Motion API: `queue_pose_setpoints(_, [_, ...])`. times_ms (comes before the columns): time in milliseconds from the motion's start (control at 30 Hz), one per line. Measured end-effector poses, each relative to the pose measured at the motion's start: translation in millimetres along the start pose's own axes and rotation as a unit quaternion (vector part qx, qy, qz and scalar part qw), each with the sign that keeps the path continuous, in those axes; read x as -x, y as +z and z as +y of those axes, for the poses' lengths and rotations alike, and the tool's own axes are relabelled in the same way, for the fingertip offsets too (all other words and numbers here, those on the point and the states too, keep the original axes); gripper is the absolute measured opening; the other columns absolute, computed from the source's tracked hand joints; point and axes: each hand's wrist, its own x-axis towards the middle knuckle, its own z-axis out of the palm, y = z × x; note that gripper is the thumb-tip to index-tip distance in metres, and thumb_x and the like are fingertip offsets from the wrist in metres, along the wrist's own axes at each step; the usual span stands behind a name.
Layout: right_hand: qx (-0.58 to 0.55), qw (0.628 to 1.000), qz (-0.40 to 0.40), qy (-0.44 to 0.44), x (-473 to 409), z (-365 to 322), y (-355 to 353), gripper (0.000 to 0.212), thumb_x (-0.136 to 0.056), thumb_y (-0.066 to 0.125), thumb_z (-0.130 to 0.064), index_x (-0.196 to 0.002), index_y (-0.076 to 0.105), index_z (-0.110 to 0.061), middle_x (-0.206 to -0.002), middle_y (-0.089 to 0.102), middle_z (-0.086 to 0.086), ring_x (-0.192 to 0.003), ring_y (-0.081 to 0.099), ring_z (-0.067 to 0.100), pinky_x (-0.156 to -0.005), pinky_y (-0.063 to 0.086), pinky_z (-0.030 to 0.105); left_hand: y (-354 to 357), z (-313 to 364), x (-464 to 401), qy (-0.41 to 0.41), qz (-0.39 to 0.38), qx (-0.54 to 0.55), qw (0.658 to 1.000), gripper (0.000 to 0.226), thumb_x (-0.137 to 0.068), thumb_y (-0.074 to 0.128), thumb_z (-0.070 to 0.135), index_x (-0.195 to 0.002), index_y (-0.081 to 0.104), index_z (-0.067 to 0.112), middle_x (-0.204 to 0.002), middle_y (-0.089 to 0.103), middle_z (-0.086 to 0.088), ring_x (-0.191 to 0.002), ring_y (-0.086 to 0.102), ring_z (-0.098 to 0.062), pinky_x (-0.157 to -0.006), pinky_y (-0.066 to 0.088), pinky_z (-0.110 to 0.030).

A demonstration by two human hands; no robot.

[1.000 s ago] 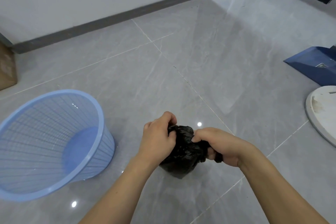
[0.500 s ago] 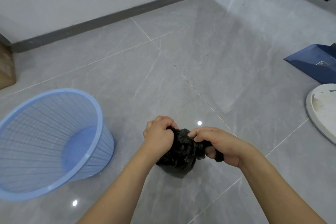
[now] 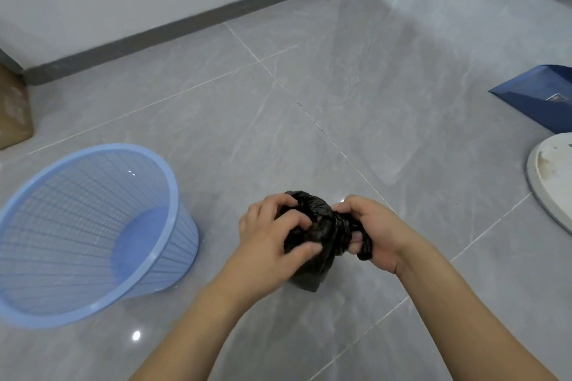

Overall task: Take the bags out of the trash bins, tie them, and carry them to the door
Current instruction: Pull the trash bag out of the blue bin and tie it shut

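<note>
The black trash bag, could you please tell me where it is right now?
In the head view the black trash bag is low and centre, gripped between the left hand and right hand above the grey tiled floor, just right of the blue mesh bin.

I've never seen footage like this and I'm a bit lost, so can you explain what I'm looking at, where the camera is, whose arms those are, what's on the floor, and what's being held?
No machine here: the camera is worn on a person's head and looks forward and down, so the two bare arms coming in from the bottom are that person's own. There is just this one view.

Both hands are on a small black trash bag. The left hand grips its bunched body, and the right hand pinches a twisted end of the plastic, which looks like tying it shut.

On the grey tiled floor, to the left, stands a light blue mesh trash bin with no bag in it. At the right edge are part of a dark blue dustpan-like object and a white round object, both cut off. A brown box sits at the far left by the wall.
</note>
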Motion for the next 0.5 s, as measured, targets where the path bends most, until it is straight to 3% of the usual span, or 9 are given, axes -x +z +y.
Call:
queue_pose_setpoints(67, [0.055, 0.996, 0.062, -0.028, 1.5, -1.3, 3.9, 0.019, -0.081, 0.051, -0.023, -0.067, 0.063, -0.014, -0.052, 0.044, 0.001, -0.039, 0.033, 0.014, -0.040, 0.021, 0.023, -1.1, 4.4, -6.9, -0.096, 0.048, 0.085, 0.991, 0.008, -0.091, 0.060, 0.027, -0.092, 0.068, 0.026, -0.112, 0.052, 0.022, -0.115, 0.039, -0.011, -0.100, 0.026, -0.027])
queue_pose_setpoints(100, [0.091, 0.989, 0.105, -0.059, 2.1, -0.5, 5.4, 0.021, -0.081, 0.050, -0.022, -0.068, 0.064, -0.012, -0.054, 0.049, 0.004, -0.042, 0.037, 0.016, -0.041, 0.024, 0.025, -7.3, 7.6, -10.8, -0.183, 0.064, 0.200, 0.961, 0.015, -0.092, 0.055, 0.020, -0.087, 0.069, 0.019, -0.100, 0.060, 0.016, -0.105, 0.048, -0.015, -0.093, 0.036, -0.032])
queue_pose_setpoints(133, [0.134, 0.973, 0.157, -0.106, 1.8, 1.7, 6.8, 0.024, -0.082, 0.049, -0.023, -0.068, 0.061, -0.009, -0.058, 0.052, 0.005, -0.047, 0.041, 0.018, -0.044, 0.028, 0.028, -14.7, 9.1, -15.2, -0.254, 0.083, 0.330, 0.905, 0.019, -0.090, 0.050, 0.017, -0.081, 0.067, 0.012, -0.085, 0.063, 0.006, -0.091, 0.054, -0.019, -0.083, 0.041, -0.036])
queue_pose_setpoints(200, [0.251, 0.904, 0.258, -0.232, 0.1, 9.8, 8.8, 0.035, -0.091, 0.045, -0.031, -0.063, 0.046, -0.010, -0.061, 0.050, 0.000, -0.055, 0.043, 0.016, -0.051, 0.033, 0.033, -28.4, 4.8, -21.0, -0.338, 0.103, 0.484, 0.801, 0.018, -0.085, 0.045, 0.015, -0.072, 0.056, 0.008, -0.064, 0.056, -0.004, -0.065, 0.051, -0.021, -0.068, 0.040, -0.038])
queue_pose_setpoints(267, [0.373, 0.815, 0.304, -0.324, -2.2, 19.1, 3.8, 0.043, -0.098, 0.039, -0.041, -0.062, 0.036, -0.019, -0.064, 0.044, -0.004, -0.058, 0.043, 0.013, -0.051, 0.034, 0.031, -38.4, -5.9, -22.3, -0.381, 0.098, 0.533, 0.749, 0.016, -0.082, 0.042, 0.014, -0.069, 0.049, 0.011, -0.056, 0.051, -0.004, -0.049, 0.046, -0.018, -0.057, 0.039, -0.033])
queue_pose_setpoints(333, [0.469, 0.750, 0.326, -0.334, -5.1, 27.2, -9.2, 0.044, -0.099, 0.035, -0.047, -0.064, 0.038, -0.021, -0.067, 0.043, -0.003, -0.059, 0.046, 0.018, -0.051, 0.038, 0.035, -39.7, -23.2, -23.1, -0.439, 0.135, 0.527, 0.715, 0.017, -0.082, 0.038, 0.013, -0.067, 0.046, 0.013, -0.056, 0.048, -0.004, -0.045, 0.040, -0.016, -0.051, 0.035, -0.028])
queue_pose_setpoints(367, [0.504, 0.740, 0.327, -0.301, -6.5, 30.2, -15.2, 0.047, -0.098, 0.032, -0.051, -0.063, 0.040, -0.020, -0.068, 0.044, -0.001, -0.060, 0.049, 0.021, -0.053, 0.040, 0.037, -36.2, -32.2, -21.9, -0.468, 0.158, 0.505, 0.708, 0.017, -0.084, 0.036, 0.013, -0.068, 0.044, 0.013, -0.058, 0.046, -0.005, -0.046, 0.038, -0.016, -0.050, 0.033, -0.026])
queue_pose_setpoints(433, [0.551, 0.757, 0.296, -0.189, -8.4, 33.4, -19.7, 0.061, -0.093, 0.024, -0.064, -0.058, 0.045, -0.018, -0.068, 0.051, 0.002, -0.061, 0.055, 0.024, -0.055, 0.041, 0.034, -27.8, -43.5, -18.1, -0.490, 0.192, 0.449, 0.722, 0.020, -0.087, 0.035, 0.015, -0.070, 0.043, 0.013, -0.060, 0.045, -0.005, -0.047, 0.037, -0.016, -0.048, 0.032, -0.025])
queue_pose_setpoints(500, [0.510, 0.830, 0.220, -0.050, -9.9, 30.1, -18.8, 0.075, -0.088, 0.025, -0.076, -0.051, 0.049, -0.015, -0.057, 0.056, 0.002, -0.053, 0.055, 0.019, -0.051, 0.037, 0.029, -16.8, -43.6, -17.9, -0.460, 0.200, 0.397, 0.769, 0.023, -0.090, 0.037, 0.017, -0.070, 0.048, 0.010, -0.058, 0.047, -0.007, -0.049, 0.041, -0.019, -0.049, 0.037, -0.027])
